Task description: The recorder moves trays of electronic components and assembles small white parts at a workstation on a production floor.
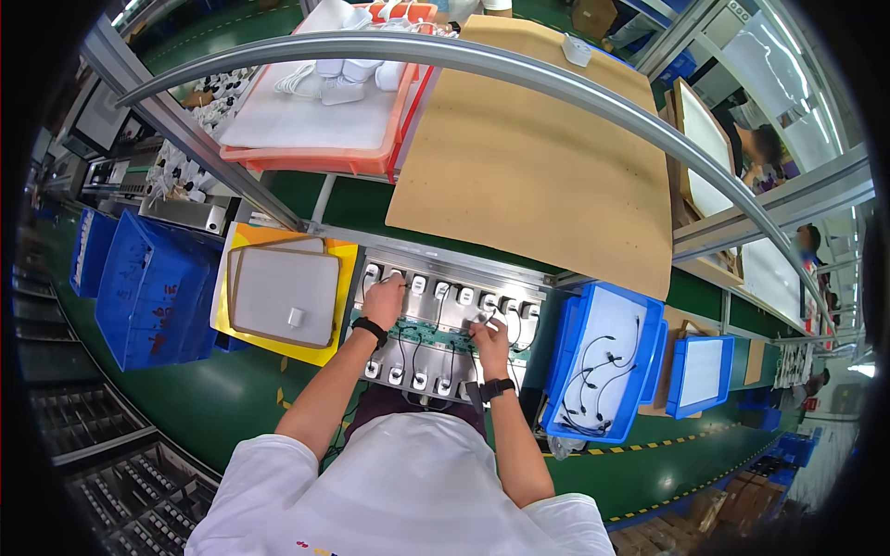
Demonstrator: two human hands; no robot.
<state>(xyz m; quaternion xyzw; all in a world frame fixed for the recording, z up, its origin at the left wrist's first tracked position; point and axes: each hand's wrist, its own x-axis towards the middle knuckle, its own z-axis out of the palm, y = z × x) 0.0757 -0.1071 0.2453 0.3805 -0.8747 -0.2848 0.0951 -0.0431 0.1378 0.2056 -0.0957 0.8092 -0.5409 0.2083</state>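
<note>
A metal test fixture (445, 262) lies in front of me, with a green circuit strip (422, 335) across its middle. White power adapters (419, 284) stand in a back row, and more white adapters (419, 380) sit in a front row. Black cables run between the adapters and the strip. My left hand (383, 301) reaches to the back row's left part, its fingers closed on a white adapter that they partly hide. Over the strip's right part, my right hand (491, 338) pinches what looks like a black cable; its end is too small to make out.
At right, a blue tray (565, 371) holds several black cables. At left, a white padded board (283, 296) with a small white adapter (297, 318) rests on a yellow sheet, beside blue bins (153, 287). Overhead crosses a metal rail (593, 93); behind are cardboard (538, 157) and an orange tray (306, 159).
</note>
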